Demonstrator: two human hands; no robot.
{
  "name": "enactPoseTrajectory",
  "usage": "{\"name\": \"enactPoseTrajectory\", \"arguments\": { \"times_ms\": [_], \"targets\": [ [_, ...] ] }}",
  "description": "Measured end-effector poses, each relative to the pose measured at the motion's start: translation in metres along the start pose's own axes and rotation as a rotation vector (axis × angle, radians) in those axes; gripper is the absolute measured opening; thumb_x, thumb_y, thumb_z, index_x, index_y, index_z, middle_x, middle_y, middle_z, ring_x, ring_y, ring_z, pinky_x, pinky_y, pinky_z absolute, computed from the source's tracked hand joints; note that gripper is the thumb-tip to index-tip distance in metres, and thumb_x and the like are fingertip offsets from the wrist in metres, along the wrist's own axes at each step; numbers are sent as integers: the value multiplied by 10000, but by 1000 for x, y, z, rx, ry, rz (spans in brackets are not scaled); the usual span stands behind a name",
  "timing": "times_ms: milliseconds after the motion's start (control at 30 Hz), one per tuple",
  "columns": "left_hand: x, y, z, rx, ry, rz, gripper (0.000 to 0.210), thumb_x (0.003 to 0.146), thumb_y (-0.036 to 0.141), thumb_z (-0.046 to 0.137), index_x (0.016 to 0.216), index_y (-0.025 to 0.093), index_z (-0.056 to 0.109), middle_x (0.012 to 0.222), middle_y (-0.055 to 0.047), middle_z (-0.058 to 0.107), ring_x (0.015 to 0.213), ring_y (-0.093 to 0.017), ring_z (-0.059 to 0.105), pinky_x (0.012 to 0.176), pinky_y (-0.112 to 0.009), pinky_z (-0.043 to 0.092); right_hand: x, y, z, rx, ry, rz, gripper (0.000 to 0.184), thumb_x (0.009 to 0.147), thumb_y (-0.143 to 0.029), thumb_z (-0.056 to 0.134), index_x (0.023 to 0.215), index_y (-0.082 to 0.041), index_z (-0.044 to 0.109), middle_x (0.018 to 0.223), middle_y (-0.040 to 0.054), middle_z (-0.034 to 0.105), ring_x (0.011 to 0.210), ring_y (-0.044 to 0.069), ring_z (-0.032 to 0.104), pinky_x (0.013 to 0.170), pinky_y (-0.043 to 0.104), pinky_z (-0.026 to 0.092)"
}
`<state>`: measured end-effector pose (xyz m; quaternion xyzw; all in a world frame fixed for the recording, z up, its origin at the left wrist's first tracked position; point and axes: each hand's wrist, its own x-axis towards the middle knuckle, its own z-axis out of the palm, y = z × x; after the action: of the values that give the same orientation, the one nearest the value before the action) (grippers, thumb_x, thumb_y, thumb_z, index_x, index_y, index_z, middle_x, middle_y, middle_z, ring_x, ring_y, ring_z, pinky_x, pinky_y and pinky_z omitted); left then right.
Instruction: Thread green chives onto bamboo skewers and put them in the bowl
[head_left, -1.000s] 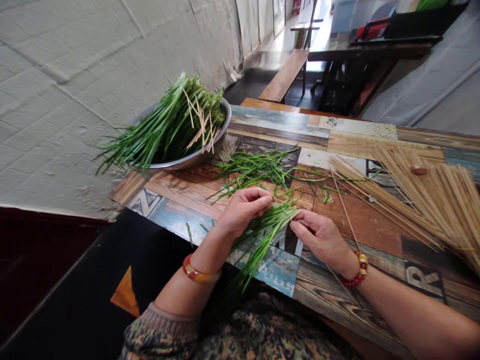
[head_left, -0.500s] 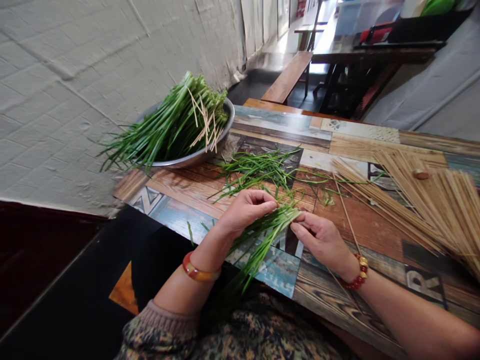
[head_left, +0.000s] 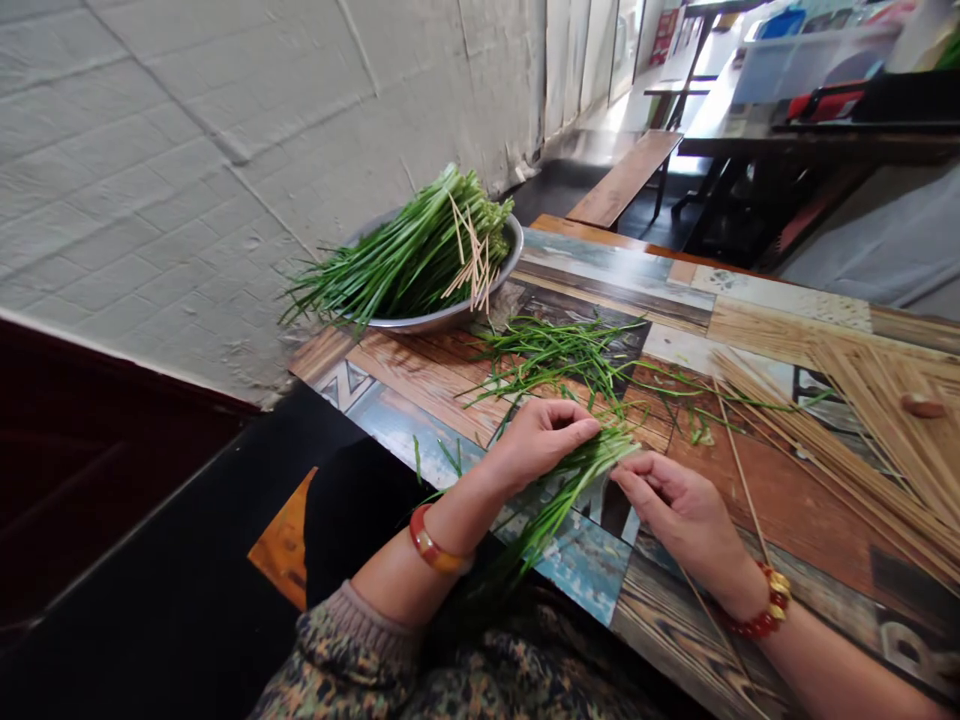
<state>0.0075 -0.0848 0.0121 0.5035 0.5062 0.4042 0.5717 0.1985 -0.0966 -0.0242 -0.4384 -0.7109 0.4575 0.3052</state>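
1. Green bunch (head_left: 562,505), hub for bearings: at the near edge of the table (head_left: 799,510), pale ends toward 2 o'clock, leaf tips trailing toward 8.
2. Left hand (head_left: 544,440), 11 o'clock: thumb and fingers closed, gripping stalks near the pale ends.
3. Right hand (head_left: 682,515), 3 o'clock: pinch closed at the pale ends, apparently on a thin stick (head_left: 712,623) showing below the palm; fingers cover the contact.
4. Metal bowl (head_left: 517,240), 11 o'clock: heaped greens (head_left: 397,255), stick ends (head_left: 472,270) jutting out. Judged the done portion.
5. 12 o'clock: loose stalks (head_left: 562,345), scattered, ungathered.
6. 3 o'clock: fanned sticks (head_left: 907,445), many, judged unused.
7. Progress, judged: bunch in hand partway, not yet finished.
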Motion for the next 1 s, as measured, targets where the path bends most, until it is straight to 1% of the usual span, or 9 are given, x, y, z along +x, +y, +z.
{"name": "enactPoseTrajectory", "arguments": {
  "times_ms": [133,333,467,567,700,767,833,900,1000],
  "targets": [
    [-1,-3,0,-14,-4,-20,367,753,450,619,605,125,535,573,32,405,534,-68,326,505,-227,216,-3,0,0,-68,12,-25,292,893,-360,492,673,-195,589,525,-22,499,470,111,454,450,225,369],
    [-4,-9,1,-43,-80,-32,396,756,471,619,599,119,530,559,32,401,523,-62,325,493,-218,224,-4,-2,1,-96,12,-83,294,900,-341,476,668,-199,586,519,-28,492,459,108,448,441,220,368],
    [-1,-4,-7,47,-90,16,354,769,428,615,625,107,575,582,17,469,545,-68,385,512,-204,286,-2,-2,1,-98,-3,-69,300,899,-344,474,663,-197,586,529,-27,507,471,109,466,453,217,377],
    [8,-3,-28,190,19,80,283,788,370,595,729,100,654,646,-15,579,594,-92,480,560,-206,359,-2,0,2,-87,-10,-63,304,901,-344,473,661,-193,584,564,-16,538,508,112,498,486,216,396],
    [30,-12,-73,375,346,175,225,797,299,572,815,112,697,728,-43,663,651,-124,559,608,-221,424,-1,2,4,-57,-18,-56,312,907,-353,457,671,-189,580,600,-3,560,550,122,522,531,223,421],
    [42,-17,-94,560,463,183,213,807,273,559,810,121,709,741,-50,681,670,-138,580,620,-231,433,-1,3,5,-56,-24,-51,321,909,-358,446,670,-188,577,603,2,559,557,126,523,539,229,423],
    [51,-20,-108,751,552,203,195,809,245,558,816,133,718,759,-53,686,699,-149,596,652,-244,443,-1,4,6,-65,-25,-48,327,910,-361,439,671,-186,576,608,6,562,564,130,525,542,233,421],
    [59,-20,-112,885,559,234,176,807,212,561,823,147,724,776,-51,681,722,-151,601,683,-251,450,0,4,6,-75,-20,-50,330,911,-362,432,673,-185,577,609,7,562,563,131,523,540,235,415],
    [69,-17,-106,1029,445,281,163,791,162,572,835,164,730,781,-45,652,741,-152,595,714,-257,456,1,5,7,-81,-22,-61,334,914,-366,426,678,-183,576,597,3,549,548,128,509,534,236,407]
  ]
}}
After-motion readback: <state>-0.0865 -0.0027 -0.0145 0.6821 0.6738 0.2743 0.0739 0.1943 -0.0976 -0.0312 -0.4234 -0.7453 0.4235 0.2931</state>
